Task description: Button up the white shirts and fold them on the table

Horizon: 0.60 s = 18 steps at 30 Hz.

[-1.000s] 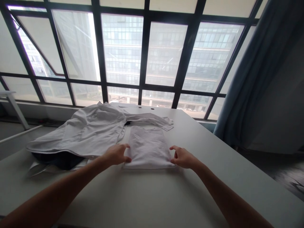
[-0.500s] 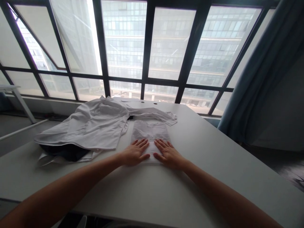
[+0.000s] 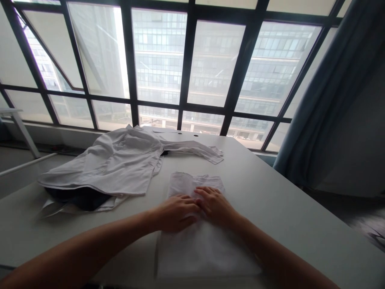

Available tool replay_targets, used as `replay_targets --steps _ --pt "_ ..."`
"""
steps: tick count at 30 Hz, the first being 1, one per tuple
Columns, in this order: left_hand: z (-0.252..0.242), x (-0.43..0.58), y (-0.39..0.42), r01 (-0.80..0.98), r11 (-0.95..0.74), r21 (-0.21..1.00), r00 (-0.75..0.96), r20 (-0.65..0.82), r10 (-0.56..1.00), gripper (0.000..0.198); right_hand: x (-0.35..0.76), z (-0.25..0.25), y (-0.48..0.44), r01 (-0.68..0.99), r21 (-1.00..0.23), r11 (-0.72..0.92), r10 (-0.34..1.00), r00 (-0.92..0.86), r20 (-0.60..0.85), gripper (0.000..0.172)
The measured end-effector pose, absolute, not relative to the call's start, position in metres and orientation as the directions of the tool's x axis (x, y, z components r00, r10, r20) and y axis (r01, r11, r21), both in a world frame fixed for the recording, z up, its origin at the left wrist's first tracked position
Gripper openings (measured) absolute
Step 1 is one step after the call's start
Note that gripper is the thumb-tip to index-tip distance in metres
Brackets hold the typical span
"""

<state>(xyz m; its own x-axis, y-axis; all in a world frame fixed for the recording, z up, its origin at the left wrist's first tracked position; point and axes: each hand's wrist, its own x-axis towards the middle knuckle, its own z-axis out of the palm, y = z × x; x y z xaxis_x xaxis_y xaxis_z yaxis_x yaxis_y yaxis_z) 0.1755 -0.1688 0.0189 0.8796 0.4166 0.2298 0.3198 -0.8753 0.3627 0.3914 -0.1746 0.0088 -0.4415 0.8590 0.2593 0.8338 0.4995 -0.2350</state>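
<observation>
Left hand (image 3: 179, 212), right hand (image 3: 215, 205): fingers bent over the cloth; whether you grip, I can't tell.
White cloth (image 3: 206, 251): folded, creased beyond your fingertips, blurred nearer you.

Backlit by glaring windows (image 3: 159, 56); dim across the table (image 3: 270, 192); blurred at the near cloth (image 3: 204, 257); stretched toward the edges.

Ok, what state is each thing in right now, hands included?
White cloth: lying flat, near part blurred.
Left hand: on the white cloth.
Right hand: also on it.
White shirt: spread out, wrinkled.
Dark cloth: partly covered by the shirt.
Upper-left window pane: tilted open.
Curtain: hanging.
</observation>
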Motion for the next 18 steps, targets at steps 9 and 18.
replay_targets --steps 9,18 --pt "-0.009 0.168 -0.116 0.717 -0.653 0.244 0.666 0.036 0.745 0.076 0.418 -0.006 -0.14 0.91 -0.182 0.373 0.927 -0.375 0.023 0.063" --pt "-0.009 0.164 -0.101 0.723 -0.661 0.203 0.65 0.127 0.749 0.066 0.429 -0.009 -0.13 0.957 -0.136 0.257 0.962 -0.24 0.128 0.063"
